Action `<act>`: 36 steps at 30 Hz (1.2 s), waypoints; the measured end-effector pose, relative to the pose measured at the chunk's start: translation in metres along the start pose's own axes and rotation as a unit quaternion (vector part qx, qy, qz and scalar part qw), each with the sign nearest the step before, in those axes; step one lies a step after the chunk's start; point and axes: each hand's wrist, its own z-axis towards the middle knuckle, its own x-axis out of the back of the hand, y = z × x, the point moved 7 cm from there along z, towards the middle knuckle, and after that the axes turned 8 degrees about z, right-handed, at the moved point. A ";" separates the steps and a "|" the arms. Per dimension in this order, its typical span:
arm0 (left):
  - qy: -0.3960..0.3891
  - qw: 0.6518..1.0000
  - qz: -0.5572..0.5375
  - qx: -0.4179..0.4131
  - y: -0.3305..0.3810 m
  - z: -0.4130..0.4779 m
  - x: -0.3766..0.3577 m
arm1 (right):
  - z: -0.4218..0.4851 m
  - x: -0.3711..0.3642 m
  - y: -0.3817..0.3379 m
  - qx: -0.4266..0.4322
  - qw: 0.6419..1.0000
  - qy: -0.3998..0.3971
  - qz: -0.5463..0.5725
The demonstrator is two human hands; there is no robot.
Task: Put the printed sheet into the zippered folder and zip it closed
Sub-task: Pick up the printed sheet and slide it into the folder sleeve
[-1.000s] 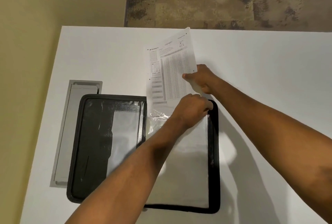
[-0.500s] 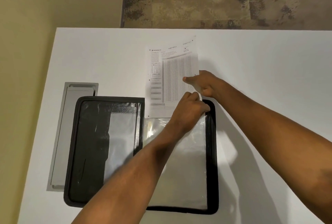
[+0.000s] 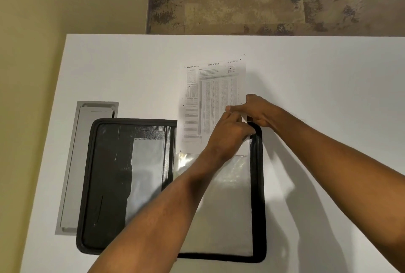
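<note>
Sheet: the white printed sheet, covered in fine tables, lies flat on the table. Its near edge is tucked just into the mouth of the sleeve, and most of it still sticks out beyond the folder's far edge.
Sleeve: a clear plastic sleeve covers the right half of the open black zippered folder. The film is wrinkled just below the sheet's near edge.
Right hand: the right hand pinches the sheet's right edge, thumb on top.
Left hand: the left hand has its fingers curled at the sleeve's far right corner. I cannot tell whether they nip the film or the paper.
Step in hand: feeding the sheet down into the sleeve, I judge; the zipping is not yet begun.
Doing it well: keep the mouth lifted and draw the sheet straight toward the body. Both near corners should enter together, since a skewed corner would likely catch in the wrinkled film.
Surroundings: the folder lies on a white table and overlaps a grey rectangular hatch on its left.
</note>
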 end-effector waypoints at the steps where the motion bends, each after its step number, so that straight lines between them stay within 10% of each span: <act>1: 0.001 1.000 0.001 0.000 -0.001 0.000 0.000 | -0.001 0.001 0.002 0.005 1.000 0.004 -0.007; 7: 0.008 1.000 -0.018 -0.013 -0.001 -0.004 0.001 | -0.008 -0.007 0.000 0.024 0.999 -0.040 -0.018; 14: 0.010 0.999 0.013 -0.039 0.004 -0.002 0.005 | 0.005 0.024 -0.027 0.087 0.992 0.095 -0.001; 25: -0.006 1.000 -0.014 -0.014 -0.005 0.001 0.002 | -0.012 0.011 0.003 0.001 0.997 -0.066 -0.033; 31: -0.032 0.999 -0.010 -0.012 -0.001 -0.002 -0.001 | -0.002 0.027 -0.023 0.095 0.990 0.099 -0.014; 36: -0.016 1.000 -0.002 -0.026 0.002 0.000 0.002 | -0.003 0.024 -0.034 0.124 0.988 0.087 -0.037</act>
